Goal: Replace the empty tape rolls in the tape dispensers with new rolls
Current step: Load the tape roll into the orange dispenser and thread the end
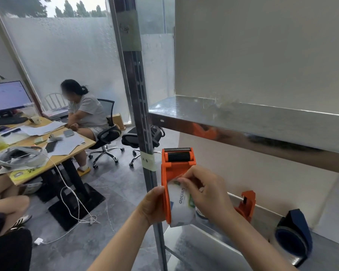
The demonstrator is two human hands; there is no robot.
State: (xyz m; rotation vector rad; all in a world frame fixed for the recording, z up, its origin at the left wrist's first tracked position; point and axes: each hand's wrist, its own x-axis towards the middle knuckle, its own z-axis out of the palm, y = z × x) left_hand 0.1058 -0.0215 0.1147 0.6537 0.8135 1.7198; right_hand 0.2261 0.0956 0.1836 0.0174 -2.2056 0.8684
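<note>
The head view shows two hands and two forearms. The left hand [154,206] is bare. The left forearm [117,243] is bare from the wrist to the lower frame edge. The right hand [205,194] and right forearm [258,243] are likewise bare along their visible length. Fingernail detail is too small to tell.

At your ten o'clock a person [84,112] sits at a wooden desk [88,143] strewn with papers [67,143]; a monitor [7,96] glows at nine, and a steel shelf [243,118] spans two o'clock.
</note>
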